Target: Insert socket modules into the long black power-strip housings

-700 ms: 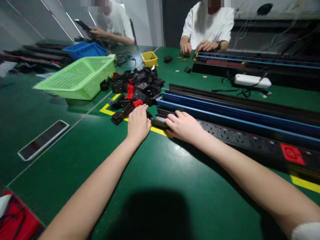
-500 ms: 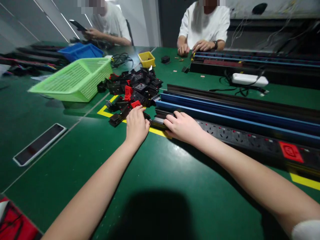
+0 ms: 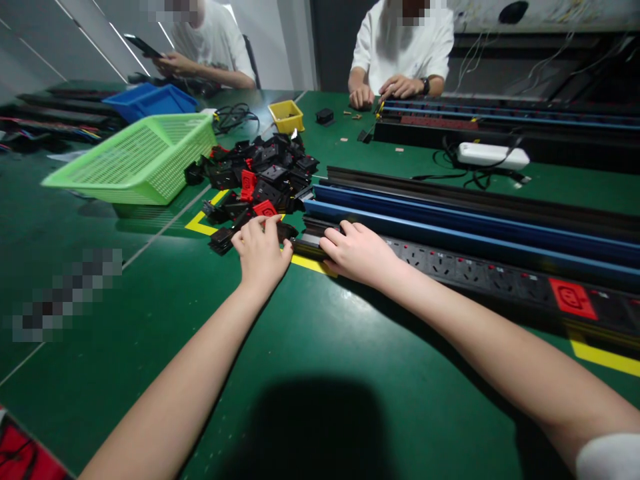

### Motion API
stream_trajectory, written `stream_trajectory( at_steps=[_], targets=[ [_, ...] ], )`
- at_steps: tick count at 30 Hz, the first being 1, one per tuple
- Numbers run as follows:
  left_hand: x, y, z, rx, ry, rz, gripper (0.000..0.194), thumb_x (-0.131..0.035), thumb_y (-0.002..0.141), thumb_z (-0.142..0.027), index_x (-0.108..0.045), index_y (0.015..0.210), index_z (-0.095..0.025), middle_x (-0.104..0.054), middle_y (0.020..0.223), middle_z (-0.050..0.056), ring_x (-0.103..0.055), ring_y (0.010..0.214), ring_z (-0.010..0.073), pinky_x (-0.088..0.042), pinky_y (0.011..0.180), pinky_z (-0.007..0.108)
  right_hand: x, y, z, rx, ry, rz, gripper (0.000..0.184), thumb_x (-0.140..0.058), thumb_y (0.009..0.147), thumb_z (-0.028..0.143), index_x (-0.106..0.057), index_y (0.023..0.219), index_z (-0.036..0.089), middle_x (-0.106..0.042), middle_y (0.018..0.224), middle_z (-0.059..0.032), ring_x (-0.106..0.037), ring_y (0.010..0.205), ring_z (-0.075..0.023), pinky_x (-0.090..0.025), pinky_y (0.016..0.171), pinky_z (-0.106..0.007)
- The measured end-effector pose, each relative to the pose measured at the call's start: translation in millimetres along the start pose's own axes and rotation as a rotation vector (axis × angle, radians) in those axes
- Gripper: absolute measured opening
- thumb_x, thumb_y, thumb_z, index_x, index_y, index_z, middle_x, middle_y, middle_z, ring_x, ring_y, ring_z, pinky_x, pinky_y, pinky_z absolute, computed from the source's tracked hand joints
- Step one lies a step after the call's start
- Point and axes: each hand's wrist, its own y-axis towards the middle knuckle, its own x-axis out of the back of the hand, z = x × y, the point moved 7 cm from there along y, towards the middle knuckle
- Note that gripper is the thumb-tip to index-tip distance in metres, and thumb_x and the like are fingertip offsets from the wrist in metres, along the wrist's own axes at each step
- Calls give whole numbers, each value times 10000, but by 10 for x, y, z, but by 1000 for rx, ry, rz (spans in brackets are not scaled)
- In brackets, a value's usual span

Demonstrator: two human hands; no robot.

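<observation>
A long black power strip (image 3: 467, 270) with a row of sockets and one red socket lies across the right side of the table. My right hand (image 3: 357, 252) is closed over its near-left end, fingers curled onto the rail's upper edge. Just left of that end, my left hand (image 3: 263, 250) has its fingers spread over the front of a pile of black socket modules (image 3: 273, 173). A red socket module (image 3: 265, 209) shows just beyond its fingertips. What lies directly under the left palm is hidden.
Blue rails (image 3: 380, 210) lie behind the strip. Left stand a green basket (image 3: 165, 180), a blue bin (image 3: 150, 103) and a yellow box (image 3: 287, 118). A white power adapter (image 3: 493, 157) with cables lies behind the rails. Two people sit across the table.
My left hand has shifted slightly left and its fingers have spread wider. My right hand stays on the strip's end. The whole view has shifted a little.
</observation>
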Motion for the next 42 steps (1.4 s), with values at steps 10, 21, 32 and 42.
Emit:
stream_trajectory(
  at_steps=[10,21,32,42],
  targets=[
    [-2,33,164,115,-164,-38,407,-684,813,-459,-614,1117,-198,-678,1130,136,-543,1148,369,-317,991,498,1,-8,6,-1,-18,-16,202,-486,995,281,-616,1068,146,-657,1057,-104,-592,997,-309,-358,717,-368],
    [190,-3,261,200,-362,-276,471,-714,822,-505,-497,1129,-220,-647,1241,111,-578,1194,311,-243,1114,537,2,2,3,-7,-8,-3,215,-474,998,282,-613,1082,142,-657,1063,-108,-593,991,-298,-352,716,-359],
    [273,-28,19,-74,-861,-431,543,-694,807,-460,-208,966,-277,-504,996,18,-640,855,178,-525,870,408,10,-7,12,5,-13,-14,199,-488,990,264,-614,1086,145,-657,1076,-114,-579,999,-298,-345,713,-361],
    [-84,-26,29,45,-986,-122,408,-658,811,-382,-467,1142,-237,-519,1054,45,-556,986,190,-475,933,348,-6,6,-1,-11,12,3,217,-495,993,291,-625,1087,145,-664,1086,-124,-578,1002,-285,-340,729,-355]
  ],
)
